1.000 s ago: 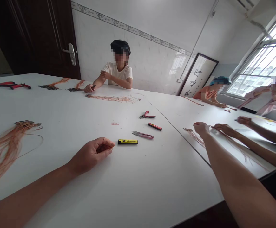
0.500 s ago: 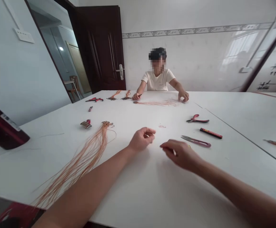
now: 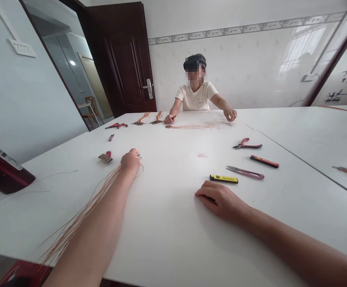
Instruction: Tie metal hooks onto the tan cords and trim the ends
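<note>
My left hand [image 3: 131, 161] is over the top end of a bundle of long orange lines [image 3: 86, 213], where small metal hooks [image 3: 139, 156] show past its fingers. Its fingers curl downward, closed, and the back of the hand hides what they grip. The lines trail toward me along the left forearm to the table's near edge. My right hand [image 3: 217, 198] rests on the white table [image 3: 164, 235], fingers curled together, with nothing seen in them. Just beyond it lies a yellow lighter [image 3: 223, 179]. Thread snips [image 3: 245, 172] lie farther right.
A red lighter [image 3: 265, 161] and red-handled pliers [image 3: 247, 144] lie at right. More pliers [image 3: 116, 125] are at far left, near a small boxy item [image 3: 105, 157]. A dark red bottle [image 3: 6, 169] stands left. Across the table, a person [image 3: 196, 95] handles another line bundle [image 3: 191, 126].
My left hand has moved left from the table's middle to the hook end of the bundle. My right hand has lowered slightly toward me, uncovering the yellow lighter. The view has shifted a little.
</note>
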The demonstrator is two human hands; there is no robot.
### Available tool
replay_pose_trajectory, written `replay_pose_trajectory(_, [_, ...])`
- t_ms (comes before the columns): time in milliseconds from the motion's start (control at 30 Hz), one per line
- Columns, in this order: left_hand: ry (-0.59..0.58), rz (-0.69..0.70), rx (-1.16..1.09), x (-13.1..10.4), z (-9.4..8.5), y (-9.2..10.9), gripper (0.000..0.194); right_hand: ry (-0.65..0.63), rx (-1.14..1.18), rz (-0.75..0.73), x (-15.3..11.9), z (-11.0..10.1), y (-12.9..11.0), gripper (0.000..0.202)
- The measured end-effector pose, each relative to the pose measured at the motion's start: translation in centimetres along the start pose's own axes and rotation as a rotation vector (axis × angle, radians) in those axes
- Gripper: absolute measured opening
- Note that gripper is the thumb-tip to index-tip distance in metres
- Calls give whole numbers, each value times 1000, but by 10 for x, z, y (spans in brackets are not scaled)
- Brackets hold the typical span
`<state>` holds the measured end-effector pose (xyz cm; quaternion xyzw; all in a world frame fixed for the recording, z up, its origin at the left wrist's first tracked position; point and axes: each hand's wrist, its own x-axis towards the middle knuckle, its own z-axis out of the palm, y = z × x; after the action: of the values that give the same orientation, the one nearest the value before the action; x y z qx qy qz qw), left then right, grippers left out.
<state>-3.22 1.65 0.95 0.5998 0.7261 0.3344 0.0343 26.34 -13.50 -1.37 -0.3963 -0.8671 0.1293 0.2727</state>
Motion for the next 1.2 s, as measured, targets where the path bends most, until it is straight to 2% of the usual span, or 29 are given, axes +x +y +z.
replay_pose_trajectory(133, [-3,56,58,1,-1,1,27,-10,6,5,0,-2,-1,24])
replay_pose_trajectory(233, [72,99,63,0,-6,4,36,-19,19,14,-1,-5,-2,24])
replay_pose_trajectory(300, [194,143,38,0,-12,5,40,-18,29,18,-2,-7,-3,23])
replay_pose_trajectory(433, [524,295,-141,2,-27,17,37,-8,60,25,-3,-8,-2,23])
replay_pose_trajectory(467, [575,328,-201,-1,-30,24,37,-1,79,34,-3,-7,-2,23])
replay_pose_trajectory(533, [592,399,-316,-16,-35,46,39,31,151,77,-2,-6,0,21])
replay_pose_trajectory(600, [495,529,-430,-45,-32,75,38,85,279,187,-3,-8,0,19])
replay_pose_trajectory(700, [108,757,-532,-103,-16,117,28,192,564,369,-3,-17,-1,22])
replay_pose_trajectory(767, [-105,859,-593,-136,-3,134,29,261,744,389,-4,-25,-2,25])
replay_pose_trajectory(833, [-219,898,-661,-155,7,140,29,306,840,367,-4,-30,-4,21])
replay_pose_trajectory(933, [-266,842,-741,-161,13,136,30,321,841,382,-5,-31,-4,17])
replay_pose_trajectory(1033, [-346,746,-774,-158,12,127,29,311,732,414,-6,-26,-2,17])
replay_pose_trajectory(1133, [-504,564,-848,-158,11,124,30,285,550,413,-7,-23,0,15])
replay_pose_trajectory(1200, [-569,441,-894,-159,12,123,31,279,449,393,-7,-23,1,15])
